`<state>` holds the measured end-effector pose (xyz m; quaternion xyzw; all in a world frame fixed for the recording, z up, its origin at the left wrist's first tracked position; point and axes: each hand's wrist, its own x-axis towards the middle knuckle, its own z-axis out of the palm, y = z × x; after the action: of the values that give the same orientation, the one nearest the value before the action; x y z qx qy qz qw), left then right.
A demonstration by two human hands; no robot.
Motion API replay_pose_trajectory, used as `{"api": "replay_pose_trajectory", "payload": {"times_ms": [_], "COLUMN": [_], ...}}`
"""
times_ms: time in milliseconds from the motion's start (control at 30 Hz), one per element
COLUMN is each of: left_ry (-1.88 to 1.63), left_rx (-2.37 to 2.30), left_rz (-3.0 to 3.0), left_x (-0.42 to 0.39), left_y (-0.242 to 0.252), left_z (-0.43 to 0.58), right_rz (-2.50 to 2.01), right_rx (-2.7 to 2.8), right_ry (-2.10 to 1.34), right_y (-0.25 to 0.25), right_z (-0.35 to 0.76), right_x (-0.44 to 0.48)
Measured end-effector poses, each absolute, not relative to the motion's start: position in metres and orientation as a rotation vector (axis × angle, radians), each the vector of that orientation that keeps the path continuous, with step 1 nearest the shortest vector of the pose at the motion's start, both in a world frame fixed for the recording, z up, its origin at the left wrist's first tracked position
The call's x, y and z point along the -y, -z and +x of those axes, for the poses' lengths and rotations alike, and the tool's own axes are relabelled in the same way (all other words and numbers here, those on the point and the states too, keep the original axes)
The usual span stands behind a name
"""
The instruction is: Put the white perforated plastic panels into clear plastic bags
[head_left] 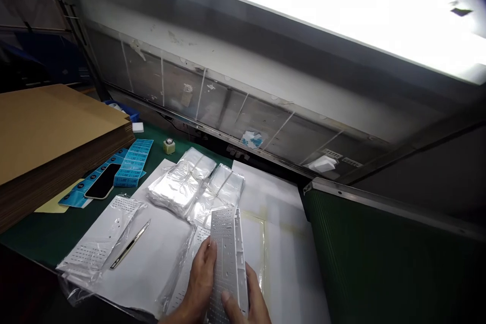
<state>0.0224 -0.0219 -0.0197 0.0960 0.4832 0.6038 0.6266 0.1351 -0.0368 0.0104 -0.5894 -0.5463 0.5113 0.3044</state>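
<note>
Clasping a white perforated plastic panel between both hands, fingers pressed around its edges

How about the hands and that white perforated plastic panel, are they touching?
Touching. The head view shows the left hand and right hand both gripping the white perforated plastic panel, with thumbs pressed on its face.

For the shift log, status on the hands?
Left hand, right hand gripping white perforated plastic panel. Clear plastic bags just beyond.
</note>
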Motion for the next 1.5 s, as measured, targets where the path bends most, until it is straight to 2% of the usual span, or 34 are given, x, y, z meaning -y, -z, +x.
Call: {"api": "replay_pose_trajectory", "payload": {"times_ms": [200,267,367,467,667,833,1000,1233,1500], "left_ry": [-1.262,-1.157,-0.915,-0.723,-0.098,0.113,-0.033,-0.568,-0.939], "left_rx": [-1.067,-1.223,-1.508,-1.568,-1.470,-1.476,-1.499,-1.519,-1.286], "left_rz": [0.466,0.728,1.204,1.445,1.826,1.946,1.903,1.534,1.151], "left_x": [0.019,0.003,-0.041,-0.094,-0.148,-0.155,-0.155,-0.153,-0.132], "left_y": [0.020,0.028,0.052,0.080,0.122,0.143,0.149,0.126,0.094], "left_z": [0.017,0.005,-0.017,-0.030,-0.011,-0.006,-0.012,-0.029,-0.035], "right_rz": [-1.738,-1.781,-1.871,-1.948,-1.924,-1.863,-1.869,-1.886,-1.757], "right_rx": [1.304,1.100,0.717,0.469,0.451,0.344,0.345,0.709,1.000], "right_ry": [-1.219,-1.251,-1.387,-1.388,-1.304,-1.347,-1.340,-1.197,-1.382], "right_y": [-0.007,-0.004,0.004,0.018,0.059,0.078,0.074,0.059,0.047], "right_z": [0.157,0.176,0.211,0.238,0.253,0.256,0.250,0.236,0.213], "right_x": [0.029,0.029,0.031,0.035,0.045,0.052,0.052,0.042,0.019]}}
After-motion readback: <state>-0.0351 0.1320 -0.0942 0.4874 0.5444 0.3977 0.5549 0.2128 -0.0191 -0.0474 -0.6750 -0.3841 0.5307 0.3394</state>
